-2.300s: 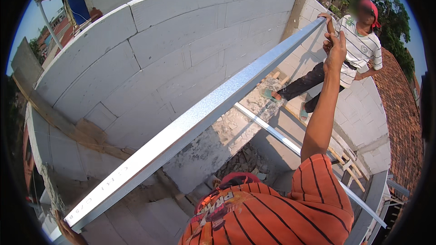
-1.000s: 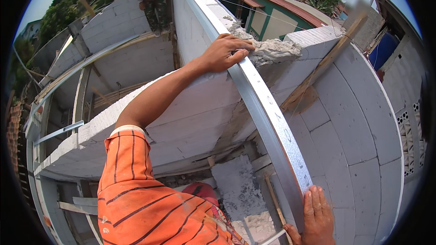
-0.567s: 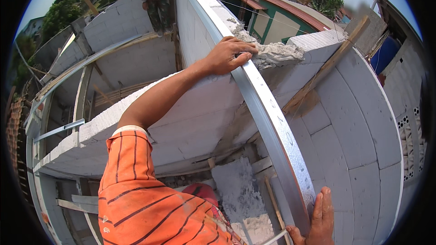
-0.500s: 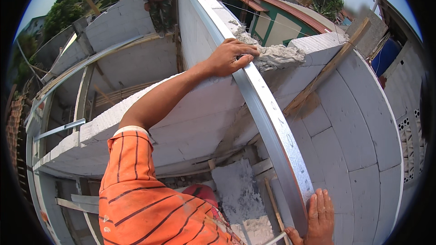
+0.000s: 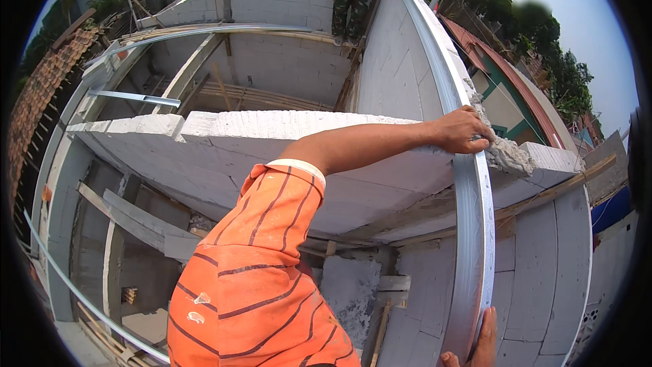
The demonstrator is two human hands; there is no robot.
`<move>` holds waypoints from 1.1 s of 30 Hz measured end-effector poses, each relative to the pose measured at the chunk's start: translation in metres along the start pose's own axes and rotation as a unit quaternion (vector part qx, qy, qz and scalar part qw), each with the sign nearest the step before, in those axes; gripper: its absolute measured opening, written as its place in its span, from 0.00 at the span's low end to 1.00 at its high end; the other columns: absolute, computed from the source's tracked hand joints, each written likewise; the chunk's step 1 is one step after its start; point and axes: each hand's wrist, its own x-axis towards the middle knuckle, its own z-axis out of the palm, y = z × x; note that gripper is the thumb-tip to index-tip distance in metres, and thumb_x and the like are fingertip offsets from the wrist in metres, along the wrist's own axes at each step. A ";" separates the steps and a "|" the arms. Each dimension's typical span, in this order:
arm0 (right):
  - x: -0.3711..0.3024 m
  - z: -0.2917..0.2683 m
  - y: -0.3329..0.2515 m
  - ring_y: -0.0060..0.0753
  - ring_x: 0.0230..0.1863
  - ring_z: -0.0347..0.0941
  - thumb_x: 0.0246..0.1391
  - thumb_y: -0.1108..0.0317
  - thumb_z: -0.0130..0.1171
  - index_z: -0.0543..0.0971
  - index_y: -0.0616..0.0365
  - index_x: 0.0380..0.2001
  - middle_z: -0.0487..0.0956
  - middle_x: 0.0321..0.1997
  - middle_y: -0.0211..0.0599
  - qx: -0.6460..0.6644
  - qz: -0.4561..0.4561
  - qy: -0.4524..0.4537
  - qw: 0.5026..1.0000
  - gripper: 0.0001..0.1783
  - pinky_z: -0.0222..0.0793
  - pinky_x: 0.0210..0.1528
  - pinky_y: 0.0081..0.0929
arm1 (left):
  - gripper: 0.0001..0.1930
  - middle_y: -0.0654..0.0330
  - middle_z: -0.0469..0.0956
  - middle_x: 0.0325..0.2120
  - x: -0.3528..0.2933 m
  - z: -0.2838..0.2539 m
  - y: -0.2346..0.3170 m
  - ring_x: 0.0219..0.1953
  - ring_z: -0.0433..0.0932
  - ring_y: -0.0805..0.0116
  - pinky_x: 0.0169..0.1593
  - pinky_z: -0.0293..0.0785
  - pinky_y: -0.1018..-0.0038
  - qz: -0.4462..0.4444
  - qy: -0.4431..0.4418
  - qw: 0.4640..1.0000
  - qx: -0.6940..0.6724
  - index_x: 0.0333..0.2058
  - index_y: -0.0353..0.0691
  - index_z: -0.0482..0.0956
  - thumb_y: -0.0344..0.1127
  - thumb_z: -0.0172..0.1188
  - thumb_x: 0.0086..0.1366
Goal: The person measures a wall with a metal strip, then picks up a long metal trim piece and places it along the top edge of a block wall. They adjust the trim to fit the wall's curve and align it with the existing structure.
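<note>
A long, silvery metal channel [image 5: 470,214] runs from the far wall top toward me, crossing a rough lump of mortar. My left hand [image 5: 463,130] is closed over it beside the mortar [image 5: 508,155], fingers curled across its upper edge. At the near end, low in the picture, my right hand [image 5: 483,340] grips the channel between thumb and fingers; its wrist is out of the picture. My left arm, in an orange striped sleeve [image 5: 265,278], reaches across the block wall [image 5: 272,124].
At the far end of the channel stands a person [image 5: 353,0] in camouflage trousers, one hand by its tip. Another metal channel [image 5: 136,97] lies across the frame at left. A wooden plank [image 5: 550,190] leans along the right wall. Deep rooms open below the block walls.
My view has swung left, so the channel and both hands appear farther right. My left hand stays on the channel near the mortar, and my right hand remains at its near end.
</note>
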 end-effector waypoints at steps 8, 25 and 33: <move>0.190 -0.020 -0.017 0.53 0.69 0.50 0.47 0.66 0.58 0.45 0.52 0.69 0.52 0.69 0.54 0.097 -0.084 0.045 0.991 0.49 0.49 0.68 0.45 | 0.44 0.47 0.80 0.36 -0.078 -0.160 -0.043 0.31 0.81 0.58 0.49 0.72 0.66 -0.279 0.277 0.912 -0.113 0.65 0.27 0.34 0.43 0.50 0.61; 0.222 0.005 -0.004 0.54 0.67 0.53 0.42 0.73 0.60 0.52 0.58 0.67 0.58 0.66 0.56 -0.017 -0.217 0.115 0.969 0.47 0.48 0.68 0.42 | 0.45 0.42 0.75 0.44 -0.575 -0.530 0.038 0.44 0.76 0.52 0.44 0.72 0.62 -0.714 0.416 0.434 0.359 0.65 0.35 0.41 0.33 0.54 0.51; 0.236 -0.002 -0.065 0.53 0.72 0.43 0.47 0.63 0.61 0.46 0.61 0.68 0.45 0.72 0.52 -0.195 -0.221 0.310 0.904 0.49 0.41 0.71 0.40 | 0.47 0.52 0.79 0.28 -0.585 -0.532 0.025 0.13 0.69 0.73 0.15 0.62 0.76 -0.687 0.354 0.595 0.221 0.67 0.36 0.36 0.30 0.54 0.53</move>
